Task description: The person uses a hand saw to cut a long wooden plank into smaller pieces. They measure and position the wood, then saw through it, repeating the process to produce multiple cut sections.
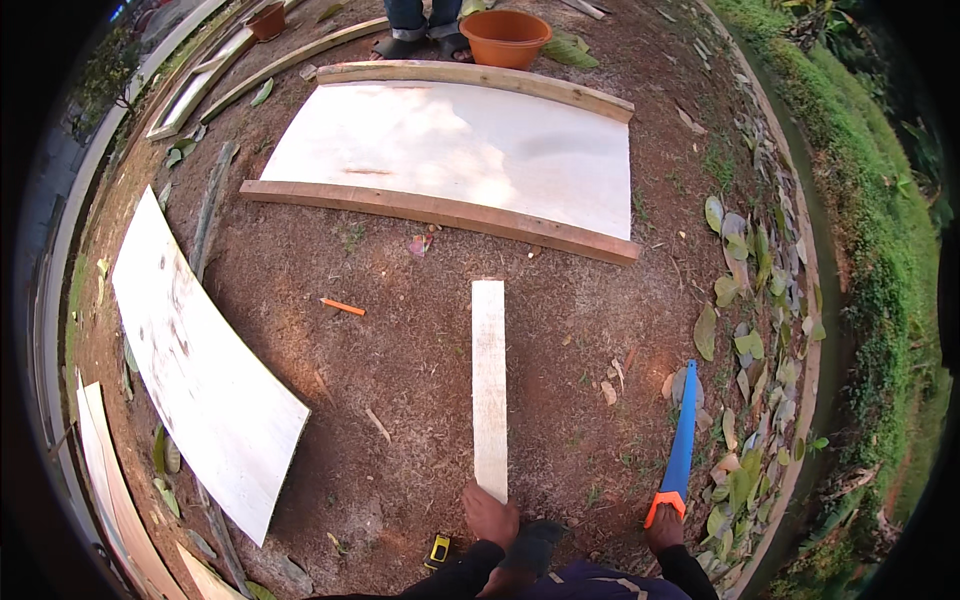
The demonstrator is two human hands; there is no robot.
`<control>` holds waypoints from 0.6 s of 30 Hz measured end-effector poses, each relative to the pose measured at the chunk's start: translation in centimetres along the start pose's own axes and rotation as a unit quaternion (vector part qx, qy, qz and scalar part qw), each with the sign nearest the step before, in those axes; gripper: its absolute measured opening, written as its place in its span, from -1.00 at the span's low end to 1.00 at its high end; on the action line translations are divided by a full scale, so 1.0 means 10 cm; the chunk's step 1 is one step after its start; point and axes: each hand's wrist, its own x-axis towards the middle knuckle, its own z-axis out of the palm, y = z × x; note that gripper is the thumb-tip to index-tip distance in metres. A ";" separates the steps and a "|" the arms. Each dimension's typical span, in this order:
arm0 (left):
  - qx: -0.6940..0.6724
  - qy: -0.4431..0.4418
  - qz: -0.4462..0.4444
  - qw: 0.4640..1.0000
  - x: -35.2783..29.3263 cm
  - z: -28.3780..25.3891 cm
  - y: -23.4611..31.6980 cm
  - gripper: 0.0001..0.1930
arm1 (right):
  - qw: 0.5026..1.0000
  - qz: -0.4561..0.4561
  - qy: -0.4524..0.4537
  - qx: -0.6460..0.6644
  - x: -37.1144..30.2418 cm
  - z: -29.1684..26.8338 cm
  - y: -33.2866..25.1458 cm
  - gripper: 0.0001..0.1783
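My left hand (490, 517) is closed around the near end of a pale wooden plank (489, 385), which points straight away from me above the dirt. In my right hand (665, 528) is the orange handle of a handsaw (681, 440); its blue blade points forward, well to the right of the plank. A yellow and black tape measure (437, 551) lies on the ground left of my left hand. Farther off to the left lies an orange pencil (343, 307).
Ahead lies a white panel (400, 140) with wooden beams along its near and far edges. Beyond it stand a person's feet (425, 45) beside an orange-brown basin (505, 40). Another white board (200, 370) lies left. Fallen leaves (745, 345) line the right side.
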 end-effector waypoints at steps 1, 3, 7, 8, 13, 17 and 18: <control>-0.004 -0.013 -0.002 1.000 -0.01 0.02 0.00 -0.14 | 0.998 -0.042 0.034 -0.024 0.06 0.14 0.14 -0.48; -0.003 -0.042 0.000 0.999 0.03 -0.03 0.07 -0.14 | 0.994 -0.104 0.037 -0.017 0.26 -0.14 0.16 -0.53; 0.019 -0.004 0.026 0.999 -0.01 0.05 -0.03 -0.18 | 0.976 -0.211 -0.005 0.047 0.38 -1.27 -0.25 -0.58; 0.028 0.012 0.026 0.999 -0.02 0.09 0.01 -0.26 | 0.975 -0.215 -0.013 0.053 0.45 -1.41 -0.33 -0.59; 0.027 0.054 -0.008 0.998 -0.03 0.07 0.17 -0.35 | 0.942 -0.325 -0.041 0.078 0.98 -1.58 -0.66 -0.63; 0.045 0.088 -0.040 0.994 -0.03 0.05 0.23 -0.30 | 0.901 -0.407 0.013 0.152 1.50 -1.60 -0.97 -0.68; 0.062 0.091 -0.044 0.993 -0.04 0.01 0.27 -0.30 | 0.885 -0.429 0.052 0.174 1.61 -1.57 -1.04 -0.69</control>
